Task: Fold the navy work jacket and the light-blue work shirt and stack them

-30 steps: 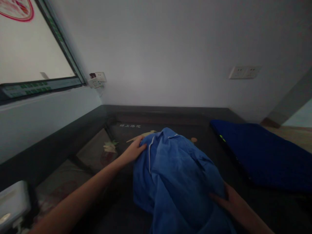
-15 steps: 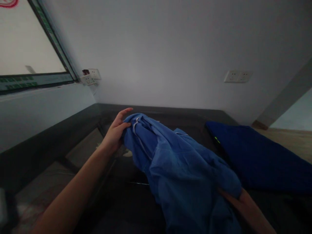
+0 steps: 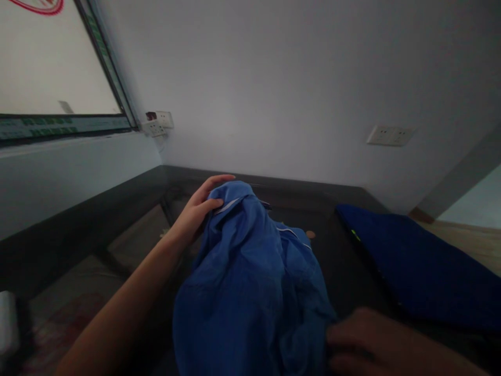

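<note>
A crumpled blue garment with thin white piping (image 3: 242, 277) hangs bunched in front of me above the dark table. My left hand (image 3: 201, 206) grips its upper end, thumb on the near side by the piping and the other fingers behind the cloth. At the lower right, my right hand (image 3: 364, 339) is dim and slightly blurred, its bent fingers at the garment's right edge with cloth drawn up to them. The fingertips there are partly hidden. A second fold with white piping (image 3: 295, 237) sticks out on the far right side of the garment.
The dark table (image 3: 329, 193) has glass panels and stands against a pale wall. A folded dark blue cloth item (image 3: 422, 266) lies on the right. A small round tan object (image 3: 310, 234) sits behind the garment. A white object (image 3: 7, 324) is at the left edge.
The garment has swung from a rightward slant to hanging more toward me. My right hand has come from partly under the cloth to its right edge. The left hand keeps its hold.
</note>
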`<state>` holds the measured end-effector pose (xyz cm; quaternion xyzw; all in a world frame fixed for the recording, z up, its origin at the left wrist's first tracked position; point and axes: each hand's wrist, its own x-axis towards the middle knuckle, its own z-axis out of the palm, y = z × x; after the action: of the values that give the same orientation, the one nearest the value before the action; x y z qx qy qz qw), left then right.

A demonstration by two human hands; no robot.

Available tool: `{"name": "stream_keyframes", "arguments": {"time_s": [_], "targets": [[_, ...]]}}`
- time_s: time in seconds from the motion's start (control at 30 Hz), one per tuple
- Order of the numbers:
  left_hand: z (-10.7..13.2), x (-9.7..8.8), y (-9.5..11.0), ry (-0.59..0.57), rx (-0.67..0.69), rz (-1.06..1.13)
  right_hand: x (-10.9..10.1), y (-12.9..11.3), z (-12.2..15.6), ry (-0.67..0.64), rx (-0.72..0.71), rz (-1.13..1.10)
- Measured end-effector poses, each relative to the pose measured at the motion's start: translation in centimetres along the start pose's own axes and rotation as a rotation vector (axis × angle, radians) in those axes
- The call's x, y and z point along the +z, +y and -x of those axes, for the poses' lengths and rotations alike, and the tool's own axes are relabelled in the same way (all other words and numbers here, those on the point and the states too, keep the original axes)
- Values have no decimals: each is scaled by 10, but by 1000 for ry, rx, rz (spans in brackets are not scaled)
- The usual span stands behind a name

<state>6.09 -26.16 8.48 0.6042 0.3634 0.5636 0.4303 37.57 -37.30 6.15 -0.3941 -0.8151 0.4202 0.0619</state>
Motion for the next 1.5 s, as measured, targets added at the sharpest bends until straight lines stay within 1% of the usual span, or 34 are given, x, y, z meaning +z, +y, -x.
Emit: {"name": "stream_keyframes", "arguments": {"time_s": [0.03,0.07,0.1,0.13,0.17,0.2,0.23,0.27,0.33,0.4,0.47,0.53,0.57,0.6,0.63,0.7,0.73,0.77,0.83,0.9,0.97,1.0,1.03,1.07,1.13,1.2,1.23,1.27,1.3,1.37,1.43,1.5], "targets": [[1,-1,1,-4,6,3,-18,-2,-4,16,35,15],[2,-1,3,-16,11,5,-35,-2,-10,65,54,12],[4,-1,4,-36,16,6,-50,0,-20,140,54,14],[7,-2,6,-67,20,5,-61,4,-33,273,40,30],[10,-2,8,-108,22,2,-68,10,-49,406,7,49],[13,-2,11,-161,21,-6,-72,19,-66,507,-33,70],[17,-3,14,-225,21,-20,-73,29,-83,558,-68,107],[21,-3,18,-295,24,-42,-71,40,-99,556,-82,143],[30,-5,27,-430,52,-110,-65,61,-125,472,-59,186],[38,-7,37,-546,94,-197,-60,77,-138,383,-3,204],[44,-7,46,-636,106,-278,-64,88,-136,319,18,202],[46,-4,51,-691,74,-350,-75,95,-124,311,6,188],[47,-3,53,-701,50,-390,-84,98,-115,354,4,182],[46,-2,54,-692,25,-436,-93,99,-105,439,8,180],[44,-1,53,-667,7,-489,-102,100,-95,561,16,182],[38,0,48,-563,4,-603,-117,100,-74,841,7,171],[33,-1,44,-495,13,-660,-122,99,-64,954,-21,140],[28,-3,39,-422,26,-711,-125,97,-55,1033,-58,92],[17,-9,26,-319,40,-795,-127,91,-41,1128,-110,8],[5,-16,10,-279,26,-870,-127,86,-32,1161,-100,8],[-5,-23,-7,-253,8,-937,-125,80,-27,1143,-58,72],[-10,-27,-15,-220,-2,-964,-125,77,-25,1109,-38,92],[-14,-30,-23,-160,-8,-977,-124,74,-23,1059,-20,93],[-18,-33,-31,-79,-14,-969,-124,71,-21,1003,-7,79],[-24,-38,-47,135,3,-872,-123,64,-15,843,16,11],[-27,-44,-60,324,30,-667,-121,58,-10,634,15,-80],[-27,-46,-66,388,35,-553,-120,55,-8,530,10,-118],[-27,-48,-70,427,29,-448,-119,53,-8,445,4,-142],[-26,-49,-72,451,12,-360,-117,51,-8,390,4,-150],[-25,-50,-72,469,-29,-233,-114,49,-13,351,24,-116],[-24,-47,-67,479,-56,-135,-111,48,-21,301,79,-48],[-24,-43,-57,495,-64,-41,-108,47,-27,191,131,11]]}}
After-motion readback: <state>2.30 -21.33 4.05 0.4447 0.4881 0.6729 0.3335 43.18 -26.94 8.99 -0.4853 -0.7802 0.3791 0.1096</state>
